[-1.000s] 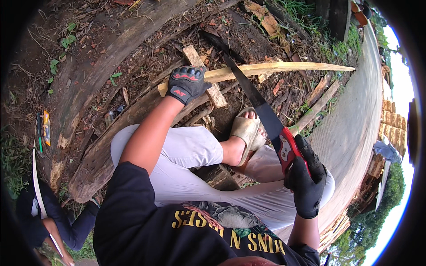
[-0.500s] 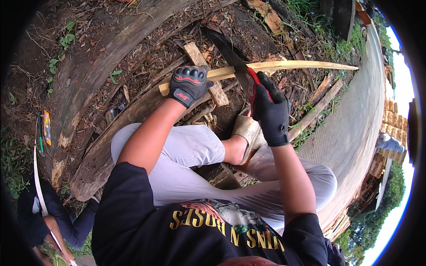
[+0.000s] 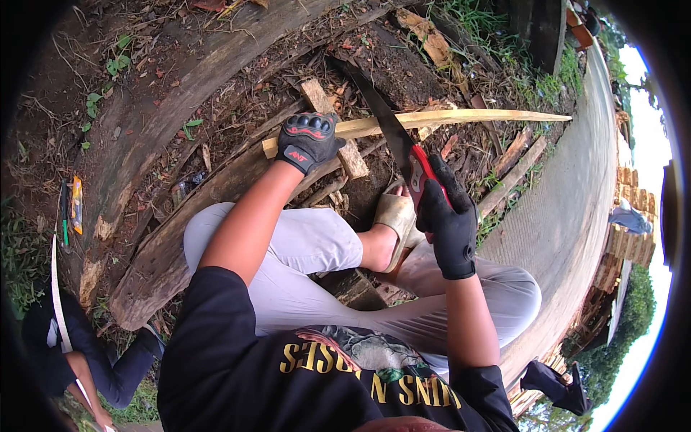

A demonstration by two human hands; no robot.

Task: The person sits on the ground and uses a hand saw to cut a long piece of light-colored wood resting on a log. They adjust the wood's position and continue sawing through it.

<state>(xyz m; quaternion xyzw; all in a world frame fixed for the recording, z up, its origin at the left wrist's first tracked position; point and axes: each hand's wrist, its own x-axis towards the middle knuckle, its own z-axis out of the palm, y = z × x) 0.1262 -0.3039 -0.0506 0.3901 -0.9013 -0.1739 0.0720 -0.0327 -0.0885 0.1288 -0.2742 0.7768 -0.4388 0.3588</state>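
Note:
A long, pale wooden strip (image 3: 497, 115) lies across in front of me, its thin tapered end reaching right toward the paved edge. My gloved left hand (image 3: 309, 140) is closed around the strip near its thick left end, over a short wooden block (image 3: 353, 160) lying crosswise under it. In my gloved right hand (image 3: 450, 219) is the red handle of a hand saw (image 3: 387, 122). Its dark blade crosses the strip to the right of my left hand, tip pointing away to the upper left. Whether the teeth touch the wood I cannot tell.
Weathered logs (image 3: 165, 237) curve along the left over soil and wood scraps. A yellow-orange packet (image 3: 77, 205) lies on the far-left log. At lower left another person (image 3: 108, 363) holds a pale strip. A paved surface (image 3: 558, 209) runs along the right, with stacked wood (image 3: 626, 241) beyond.
The saw has been drawn back toward me, its handle and my right hand now lower in view. My left hand keeps its grip on the strip. A person's dark-clothed legs show at lower right.

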